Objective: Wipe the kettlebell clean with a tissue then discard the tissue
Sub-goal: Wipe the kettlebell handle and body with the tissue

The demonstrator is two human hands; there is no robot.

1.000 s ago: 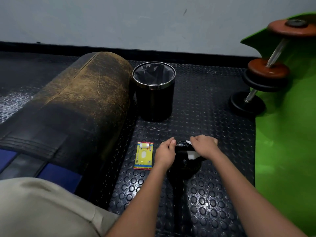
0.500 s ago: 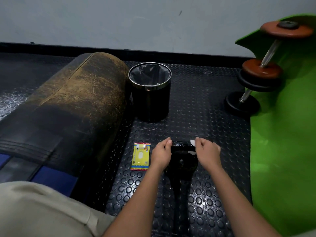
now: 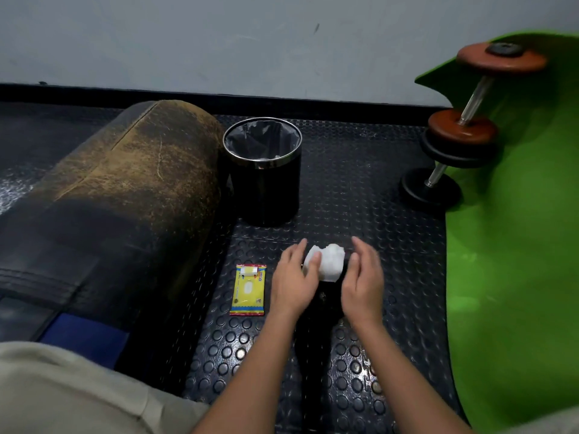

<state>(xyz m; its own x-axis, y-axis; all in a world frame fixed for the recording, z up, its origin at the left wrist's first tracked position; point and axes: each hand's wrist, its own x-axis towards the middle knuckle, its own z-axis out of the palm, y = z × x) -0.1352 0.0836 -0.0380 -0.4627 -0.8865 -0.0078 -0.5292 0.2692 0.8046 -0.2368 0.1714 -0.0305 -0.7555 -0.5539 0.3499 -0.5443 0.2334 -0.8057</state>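
risk: the tissue sat loosely bunched on top of the kettlebell, with only the left thumb seen touching it, so it could have slid off onto the studded mat if the hands parted.
cause: nothing in view showed a firm pinch on the wad; the kettlebell was black on a black floor and mostly hidden between the wrists, so a wipe could also have missed parts of it.
second risk: a toss toward the bin at 12 o'clock could have fallen short, since the bin stood apart from the hands.
left hand: the left hand lay at 9 o'clock of the tissue, palm turned inward, fingers fairly straight and relaxed, thumb resting against the wad's left edge.
right hand: the right hand stood at 3 o'clock of the tissue, palm facing the left hand, fingers straight and slightly blurred, holding nothing; whether it touched the wad i could not tell.
task thing: the tissue lay between both hands atop the kettlebell, near the centre of the floor.
nearby: a yellow tissue packet lay flat at 9 o'clock of the left hand; a dumbbell leaned at 2 o'clock against a green mat.
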